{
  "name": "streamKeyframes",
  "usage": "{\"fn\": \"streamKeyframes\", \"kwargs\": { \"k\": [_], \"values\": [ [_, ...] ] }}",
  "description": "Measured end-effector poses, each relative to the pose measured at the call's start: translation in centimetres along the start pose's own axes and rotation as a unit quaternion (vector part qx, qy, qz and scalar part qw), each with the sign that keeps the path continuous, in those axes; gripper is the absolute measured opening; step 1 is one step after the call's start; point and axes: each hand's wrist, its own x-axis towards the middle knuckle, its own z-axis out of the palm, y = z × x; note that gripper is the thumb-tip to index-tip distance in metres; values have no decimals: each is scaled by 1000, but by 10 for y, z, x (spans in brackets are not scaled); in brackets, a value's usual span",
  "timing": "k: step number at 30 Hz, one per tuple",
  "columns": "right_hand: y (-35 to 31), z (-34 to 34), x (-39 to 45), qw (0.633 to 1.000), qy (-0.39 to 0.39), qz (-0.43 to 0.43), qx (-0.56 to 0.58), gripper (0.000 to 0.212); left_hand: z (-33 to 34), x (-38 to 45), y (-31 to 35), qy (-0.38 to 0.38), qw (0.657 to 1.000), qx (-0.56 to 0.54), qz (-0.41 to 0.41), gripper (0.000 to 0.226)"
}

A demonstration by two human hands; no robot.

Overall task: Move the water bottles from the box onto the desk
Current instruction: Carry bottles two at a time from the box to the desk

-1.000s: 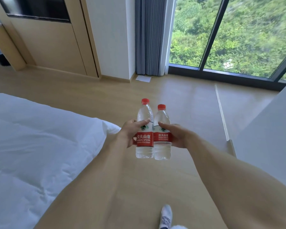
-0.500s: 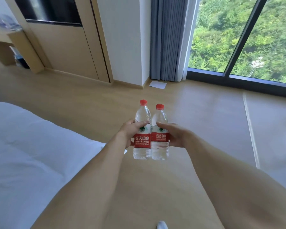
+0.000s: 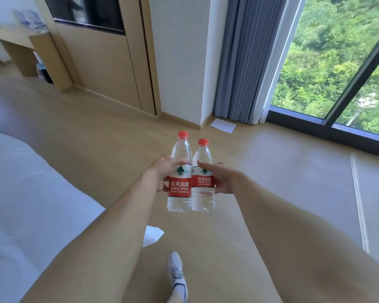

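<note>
Two clear water bottles with red caps and red labels stand upright side by side in the air above the wooden floor. My left hand [image 3: 162, 171] grips the left bottle [image 3: 179, 184] around its label. My right hand [image 3: 222, 178] grips the right bottle [image 3: 203, 193] the same way. The two bottles touch each other. A wooden desk [image 3: 15, 38] stands at the far upper left, blurred, with several bluish things on top. No box is in view.
A white bed [image 3: 24, 204] fills the left side. A wood wall panel with a dark screen [image 3: 90, 14], a white pillar, a grey curtain [image 3: 245, 62] and a big window lie ahead. White papers [image 3: 223, 125] lie on the floor. My white shoe [image 3: 176, 276] is below.
The view has swung left and moved forward: the desk has come further into sight and the window has slid right. Both hands keep holding the bottles in front of me.
</note>
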Motion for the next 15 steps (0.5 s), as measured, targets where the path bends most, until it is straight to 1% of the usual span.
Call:
{"fn": "streamKeyframes", "kwargs": {
  "k": [2,5,9,15],
  "values": [
    [-24,-1,32,1000,9,-5,-6,52,-11,35,14,2,1000,-5,2,42],
    [-67,-2,85,999,22,-17,-22,50,-33,92,41,8,1000,-28,2,54],
    [-130,6,151,998,23,-6,-54,51,-69,159,80,9,999,-48,-3,62],
    [-210,36,237,996,7,-6,-88,52,-130,233,132,39,996,-80,-3,58]
  ]
}}
